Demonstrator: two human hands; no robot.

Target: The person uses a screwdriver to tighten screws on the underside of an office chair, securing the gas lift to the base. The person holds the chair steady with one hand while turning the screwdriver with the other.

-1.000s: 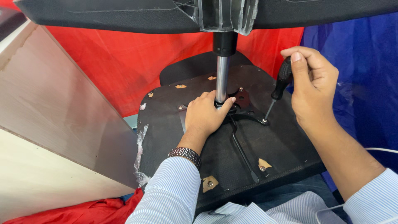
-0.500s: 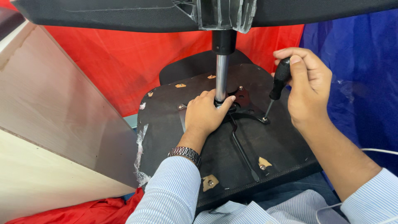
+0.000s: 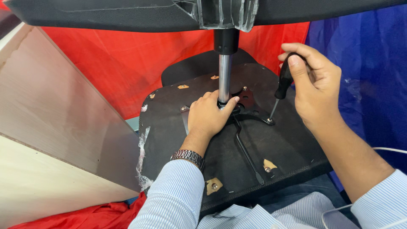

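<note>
With the mounting plate (image 3: 243, 106) already seated on the upturned chair seat (image 3: 280, 148), the left hand (image 3: 210, 116) lay flat at the chrome post (image 3: 224, 80), while at three o'clock the right hand (image 3: 316, 87) closed its grip around a screwdriver (image 3: 280, 87) on a corner screw, others apparently left

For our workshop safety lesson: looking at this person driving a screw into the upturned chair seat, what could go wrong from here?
1. The screwdriver stands tilted on the screw; its tip might slip and gouge the seat underside.
2. The left hand rests on the metal plate close to that tip, so a slip could jab it.
</note>
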